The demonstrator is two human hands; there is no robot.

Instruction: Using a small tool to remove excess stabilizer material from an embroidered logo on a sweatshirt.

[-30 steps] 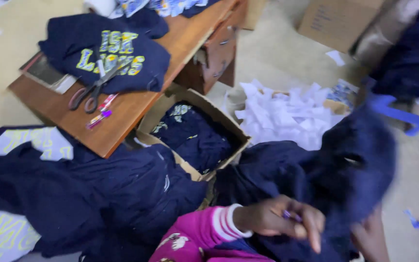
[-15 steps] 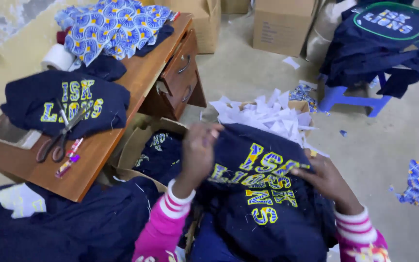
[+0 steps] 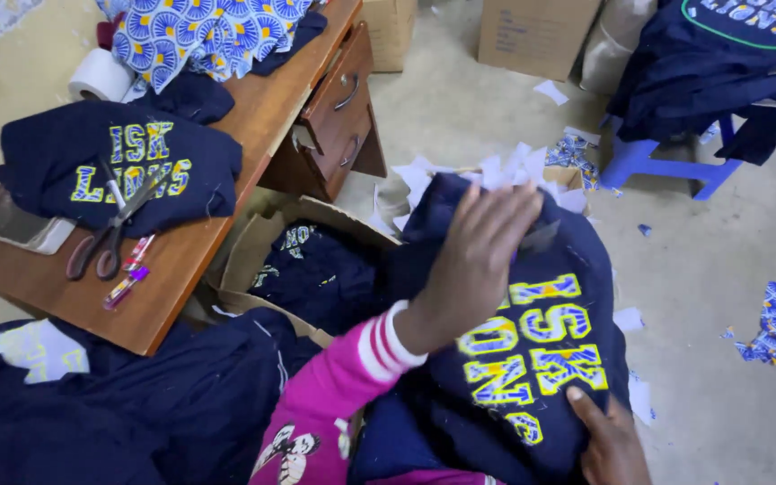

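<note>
A navy garment (image 3: 532,359) with yellow and blue lettering lies across my lap, lettering up. My left hand (image 3: 478,260), in a pink sleeve with white cuff stripes, rests flat on its upper part with the fingers spread. My right hand (image 3: 611,445) grips the garment's lower right edge, thumb on top. An open cardboard box (image 3: 253,260) with more navy garments inside stands just left of my left arm.
A wooden table (image 3: 253,117) with drawers at left carries a folded navy garment (image 3: 119,162), scissors (image 3: 110,233), pens (image 3: 127,278), a white roll (image 3: 99,76) and patterned blue cloth (image 3: 199,31). White paper scraps (image 3: 505,166), a garment-laden blue stool (image 3: 648,157) and cardboard boxes (image 3: 532,31) lie beyond.
The garment has been turned lettering up and laid flatter on my lap. My left hand moved from gripping its top edge to lying flat on it. My view shifted right.
</note>
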